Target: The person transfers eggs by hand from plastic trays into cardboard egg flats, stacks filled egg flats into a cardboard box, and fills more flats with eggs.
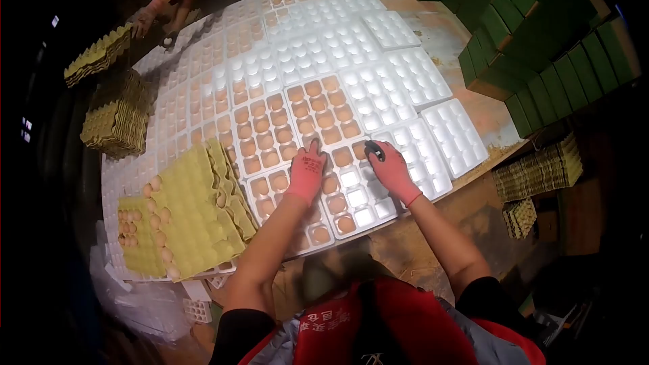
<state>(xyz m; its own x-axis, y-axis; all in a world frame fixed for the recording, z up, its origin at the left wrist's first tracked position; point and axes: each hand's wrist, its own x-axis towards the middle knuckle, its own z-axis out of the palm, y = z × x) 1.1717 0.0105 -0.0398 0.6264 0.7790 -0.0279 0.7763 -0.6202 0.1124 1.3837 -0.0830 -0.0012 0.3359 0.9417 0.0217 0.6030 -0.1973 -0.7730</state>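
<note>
My left hand (308, 170), in a pink glove with dark writing, is over a white foam tray (356, 197), its fingers low beside the egg cells. My right hand (390, 167), in a pink glove with dark fingertips, curls over the upper right part of that tray; what lies under its fingers is hidden. Brown eggs (344, 223) fill the tray's left column, and several of its other cells are empty. Behind it, another white tray (323, 109) is full of brown eggs. Yellow pulp trays (193, 209) lie stacked left of my left arm, with eggs along their left edge.
Another person's gloved hand (144, 20) is at the far left, near stacked yellow trays (116, 118). Green boxes (554, 94) stand at the right. More pulp trays (539, 169) are stacked below the table's right edge. Clear plastic (145, 307) hangs at lower left.
</note>
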